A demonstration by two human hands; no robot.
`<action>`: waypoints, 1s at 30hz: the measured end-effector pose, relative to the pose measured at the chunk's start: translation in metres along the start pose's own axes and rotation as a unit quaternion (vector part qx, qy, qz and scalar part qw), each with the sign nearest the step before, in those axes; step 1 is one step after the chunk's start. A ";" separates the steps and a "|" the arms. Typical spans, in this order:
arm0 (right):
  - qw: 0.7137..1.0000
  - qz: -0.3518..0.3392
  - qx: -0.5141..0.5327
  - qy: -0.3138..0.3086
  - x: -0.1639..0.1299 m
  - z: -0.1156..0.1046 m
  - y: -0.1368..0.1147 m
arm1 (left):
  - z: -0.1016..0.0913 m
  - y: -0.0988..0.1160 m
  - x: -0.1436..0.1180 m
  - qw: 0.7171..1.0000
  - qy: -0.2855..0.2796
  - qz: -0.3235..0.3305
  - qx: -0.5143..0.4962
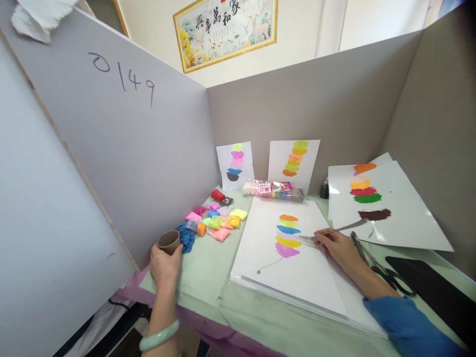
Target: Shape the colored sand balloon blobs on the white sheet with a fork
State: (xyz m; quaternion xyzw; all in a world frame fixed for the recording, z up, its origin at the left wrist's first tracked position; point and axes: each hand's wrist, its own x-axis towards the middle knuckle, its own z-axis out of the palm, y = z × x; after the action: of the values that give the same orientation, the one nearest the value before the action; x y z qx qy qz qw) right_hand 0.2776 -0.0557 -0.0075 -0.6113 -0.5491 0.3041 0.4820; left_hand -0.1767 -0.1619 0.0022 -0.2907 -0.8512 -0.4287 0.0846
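Observation:
In my left hand (164,265), at the table's left edge, is a small brown cup (169,241), its open mouth facing up. My right hand (340,250) grips a metal fork (347,226) over the white paper (256,248). The fork's tines point left, close to a stack of coloured clay-like patches in orange, green, blue, yellow and purple (288,243). From the bottom patch a thin dark line runs to a small dot. Beside the cup lies a crumpled blue cloth (187,238).
Several colourful clay packets (219,223) lie left of the paper, with a red cup (218,195) behind. A plastic bag of clay (273,191) sits at the back. Black scissors (386,275) and a black flat object (435,292) are at right. Grey partitions (297,109) surround the table.

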 end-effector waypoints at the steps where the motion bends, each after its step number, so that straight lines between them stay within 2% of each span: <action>1: 1.000 0.002 0.001 0.003 0.000 0.000 0.000 | 0.000 0.000 -0.001 1.000 0.005 0.005 0.000; 4: 1.000 0.003 0.009 0.008 0.000 0.001 0.000 | -0.002 0.002 -0.007 0.999 0.043 0.031 -0.006; 7: 0.999 -0.003 0.037 0.007 0.000 0.003 -0.001 | -0.008 0.010 -0.023 0.986 0.134 0.086 -0.048; 10: 0.998 -0.016 0.063 0.007 0.000 0.004 0.001 | -0.016 0.032 -0.046 0.948 0.206 0.214 -0.116; 12: 0.998 -0.016 0.067 0.004 0.000 0.005 0.003 | -0.022 0.056 -0.063 0.930 0.216 0.249 -0.165; 14: 0.997 -0.016 0.071 0.003 0.001 0.005 0.005 | -0.028 0.084 -0.079 0.918 0.183 0.241 -0.257; 16: 0.997 -0.018 0.075 0.006 0.001 0.005 0.006 | -0.033 0.115 -0.091 0.894 0.136 0.176 -0.389; 19: 0.997 -0.023 0.071 0.008 0.002 0.005 0.007 | -0.037 0.157 -0.104 0.812 0.019 0.057 -0.581; 21: 0.997 -0.026 0.072 0.011 0.002 0.006 0.008 | -0.040 0.182 -0.107 0.759 -0.043 -0.008 -0.650; 23: 0.996 -0.029 0.078 0.015 0.003 0.006 0.010 | -0.044 0.205 -0.107 0.723 -0.090 -0.062 -0.682; 27: 0.995 -0.025 0.092 0.024 0.004 0.007 0.011 | -0.051 0.244 -0.101 0.641 -0.332 -0.129 -0.680; 29: 0.994 -0.019 0.105 0.031 0.003 0.006 0.009 | -0.046 0.260 -0.098 0.623 -0.391 -0.123 -0.667; 30: 0.993 -0.017 0.114 0.037 0.002 0.006 0.008 | -0.039 0.266 -0.097 0.628 -0.397 -0.104 -0.661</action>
State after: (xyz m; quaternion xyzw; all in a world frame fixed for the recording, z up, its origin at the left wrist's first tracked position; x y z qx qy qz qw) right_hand 0.2754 -0.0518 -0.0165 -0.5539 -0.5029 0.3339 0.5734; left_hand 0.0490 -0.1104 0.1694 -0.3206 -0.3151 -0.7251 -0.5217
